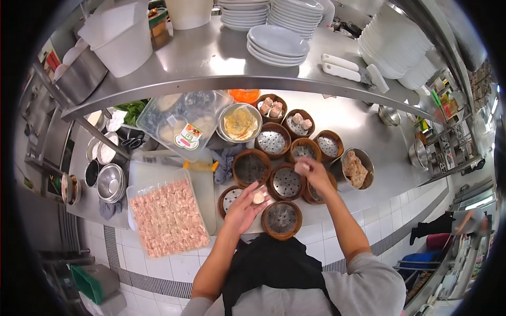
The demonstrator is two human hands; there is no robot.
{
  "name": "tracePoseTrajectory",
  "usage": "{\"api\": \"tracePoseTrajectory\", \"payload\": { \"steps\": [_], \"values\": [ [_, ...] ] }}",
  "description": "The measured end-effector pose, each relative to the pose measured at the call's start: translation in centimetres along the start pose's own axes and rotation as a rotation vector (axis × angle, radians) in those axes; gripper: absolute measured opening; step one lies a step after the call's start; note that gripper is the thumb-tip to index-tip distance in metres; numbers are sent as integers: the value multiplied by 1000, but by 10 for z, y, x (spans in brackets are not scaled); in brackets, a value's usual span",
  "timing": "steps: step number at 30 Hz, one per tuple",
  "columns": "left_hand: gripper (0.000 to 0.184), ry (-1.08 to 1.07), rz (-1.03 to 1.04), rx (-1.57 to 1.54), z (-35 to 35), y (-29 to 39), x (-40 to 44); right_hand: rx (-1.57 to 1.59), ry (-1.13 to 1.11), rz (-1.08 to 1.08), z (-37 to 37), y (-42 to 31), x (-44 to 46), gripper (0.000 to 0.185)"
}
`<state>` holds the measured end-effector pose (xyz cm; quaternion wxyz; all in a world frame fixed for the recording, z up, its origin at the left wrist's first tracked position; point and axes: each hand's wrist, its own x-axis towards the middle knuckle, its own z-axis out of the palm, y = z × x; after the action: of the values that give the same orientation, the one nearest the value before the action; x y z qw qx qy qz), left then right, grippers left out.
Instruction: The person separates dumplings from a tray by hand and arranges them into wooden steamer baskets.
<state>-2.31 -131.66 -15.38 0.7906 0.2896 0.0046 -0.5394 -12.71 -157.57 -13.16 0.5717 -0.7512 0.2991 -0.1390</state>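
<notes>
My left hand [246, 208] is palm up with its fingers apart, and a small pale dumpling [259, 198] rests on the fingers. Fingers pinched on a small pinkish dumpling [301, 167], my right hand [314, 174] hangs over the round steamer baskets. Below and between the hands is a basket with a perforated metal base [287, 181]. Another basket [282, 220] sits nearest my apron. Two baskets at the back hold dumplings [271, 107] [299, 121]. To the right stands a metal bowl of minced filling [355, 167].
A tray of many dumplings [168, 217] lies on the left. Behind it are a clear plastic container [182, 118], a blue-grey cloth [226, 162] and a bowl of yellowish food [240, 123]. A metal shelf [211, 63] with stacked plates [278, 45] crosses above the table.
</notes>
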Motion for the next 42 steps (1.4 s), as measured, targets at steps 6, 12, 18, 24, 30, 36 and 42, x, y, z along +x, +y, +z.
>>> {"api": "tracePoseTrajectory", "payload": {
  "steps": [6, 12, 18, 24, 30, 36, 42],
  "values": [
    [55, 144, 143, 124, -13, -7, -22, -320, 247, -153, -25, 27, 142, 34],
    [58, 327, 189, 188, 2, -35, -15, -546, 275, -191, -6, 75, 224, 30],
    [63, 395, 279, 227, 13, -53, -2, -318, 421, -565, -31, 82, 211, 34],
    [61, 409, 314, 253, 24, -63, 10, -733, 257, -365, -84, 57, 213, 39],
    [59, 408, 319, 281, 36, -69, 16, -900, 39, -226, -77, 63, 224, 53],
    [58, 438, 336, 291, 35, -73, 13, -786, 104, -200, -72, 31, 213, 50],
    [59, 451, 343, 278, 40, -74, 10, -970, -39, -321, -62, 37, 246, 40]
  ]
}}
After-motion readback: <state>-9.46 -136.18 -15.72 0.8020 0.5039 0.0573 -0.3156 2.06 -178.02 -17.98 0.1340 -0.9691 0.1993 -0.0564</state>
